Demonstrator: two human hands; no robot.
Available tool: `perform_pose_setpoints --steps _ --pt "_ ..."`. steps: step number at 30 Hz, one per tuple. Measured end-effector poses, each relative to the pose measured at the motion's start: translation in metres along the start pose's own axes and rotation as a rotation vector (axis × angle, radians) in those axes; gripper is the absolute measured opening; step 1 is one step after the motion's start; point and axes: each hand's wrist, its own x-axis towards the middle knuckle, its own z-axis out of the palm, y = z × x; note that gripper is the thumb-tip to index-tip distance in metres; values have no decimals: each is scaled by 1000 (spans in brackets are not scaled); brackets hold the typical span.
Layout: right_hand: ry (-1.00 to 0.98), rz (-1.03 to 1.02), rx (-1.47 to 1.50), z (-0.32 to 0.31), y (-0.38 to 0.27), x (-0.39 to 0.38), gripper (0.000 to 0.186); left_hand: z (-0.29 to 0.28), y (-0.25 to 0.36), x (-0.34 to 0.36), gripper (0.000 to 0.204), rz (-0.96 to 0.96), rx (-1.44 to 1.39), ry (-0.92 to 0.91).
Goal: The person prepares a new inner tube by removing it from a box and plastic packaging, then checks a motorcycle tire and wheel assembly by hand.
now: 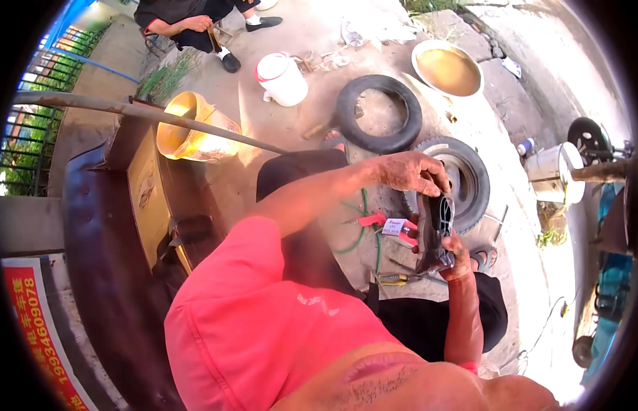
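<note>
Over the ground, between my knees, both hands hold a dark folded packet [434, 236] in clear, shiny plastic. It looks like black rubber, but I cannot make out exactly what is inside. My left hand [411, 172] is closed at its upper end, fingers bent down over the edge. Around the lower end my right hand [457, 257] is wrapped, thumb on the near side. Just beyond the packet lies a wheel with its tire [475, 179]. A small pink and white box [396, 227] lies left of the packet, partly hidden behind it.
A loose black tire [348, 116] lies ahead, with a basin of brown water [448, 70] beyond it. A white bucket [281, 79] and a yellow bucket [216, 133] stand left. Yellow-handled tools [393, 279] and a green hose [365, 205] lie near my feet. Another person [189, 24] sits far left.
</note>
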Motion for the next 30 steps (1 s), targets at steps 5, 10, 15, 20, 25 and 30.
perform_pose_setpoints --steps 5,10,15,20,25,30 --pt "-87 7 85 6 0 -4 101 3 3 -9 25 126 129 8" --pt "-101 36 85 0 2 -5 103 7 2 -8 20 204 171 33" --pt "-119 1 43 -3 4 -7 96 15 3 -8 15 228 211 81" --pt "-92 -7 34 13 -2 -8 104 14 7 -9 18 158 216 77" --pt "-181 54 127 -1 -7 -12 106 9 3 -11 25 111 96 -38" --pt "-183 56 164 3 -4 -19 106 7 4 -18 29 -9 88 -20"
